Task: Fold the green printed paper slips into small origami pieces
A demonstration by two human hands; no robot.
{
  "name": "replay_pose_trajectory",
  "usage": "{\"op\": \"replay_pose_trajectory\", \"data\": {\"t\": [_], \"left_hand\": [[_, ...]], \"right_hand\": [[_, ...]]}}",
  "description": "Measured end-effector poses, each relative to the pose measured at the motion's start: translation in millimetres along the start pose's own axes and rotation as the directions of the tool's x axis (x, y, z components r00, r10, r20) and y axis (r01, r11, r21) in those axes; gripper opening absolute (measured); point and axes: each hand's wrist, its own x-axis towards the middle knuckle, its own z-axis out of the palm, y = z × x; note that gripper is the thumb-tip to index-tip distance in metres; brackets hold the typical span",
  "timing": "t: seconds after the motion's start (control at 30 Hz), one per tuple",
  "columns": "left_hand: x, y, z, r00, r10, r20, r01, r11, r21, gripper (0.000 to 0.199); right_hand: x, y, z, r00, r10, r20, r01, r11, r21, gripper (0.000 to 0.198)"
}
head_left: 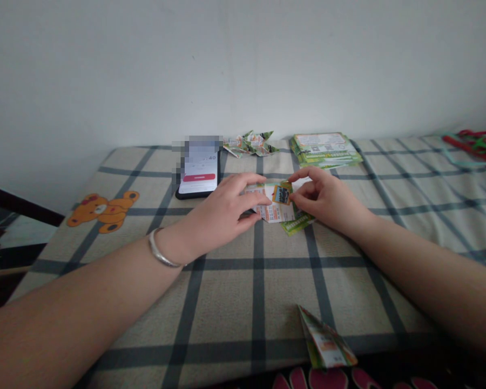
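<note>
Left hand (233, 202) rests loosely spread on the folded white-and-green printed paper (273, 214), on the checked-cloth worktop (227, 302) between both hands, right hand (326, 197) grip nearly closed at its right edge, pinch unclear: pin firmly, align edges, crease evenly.

Just right of the frame's centre, a small printed paper (274, 212) is seen laid low and nearly flat, partly folded, with its left and right ends partly covered. White is shown across its left part, crossed by rows of orange and dark print too small to be read. Near the middle, a blue block (282, 195) is framed in orange-yellow, and below, toward the lower right, a green printed corner (295, 225) is left angled outward.
</note>
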Motion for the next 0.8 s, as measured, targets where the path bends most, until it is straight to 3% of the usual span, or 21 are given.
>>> {"op": "replay_pose_trajectory", "data": {"t": [0.2, 0.47, 0.57, 0.67, 0.8], "left_hand": [[1, -3, 0, 0.998, 0.064, 0.018, -0.065, 0.998, 0.002, 0.025], [0, -4, -1, 0.982, 0.152, 0.116, -0.158, 0.987, 0.041, 0.031], [1, -4, -2, 0.985, 0.138, 0.106, -0.144, 0.988, 0.051, 0.031], [1, -3, -2, 0.992, 0.105, 0.068, -0.107, 0.993, 0.04, 0.028], [2, -1, -3, 0.994, 0.061, 0.089, -0.062, 0.998, 0.0, 0.025]], "right_hand": [[-1, 2, -3, 0.997, -0.077, 0.003, 0.076, 0.987, -0.144, 0.01], [-3, -1, -7, 0.993, -0.107, 0.04, 0.113, 0.967, -0.228, 0.01], [-3, -1, -8, 0.987, -0.15, 0.057, 0.16, 0.939, -0.305, 0.013], [-3, -3, -10, 0.955, -0.262, 0.136, 0.295, 0.877, -0.38, 0.021], [0, -6, -17, 0.849, -0.454, 0.271, 0.528, 0.699, -0.483, 0.022]]}}
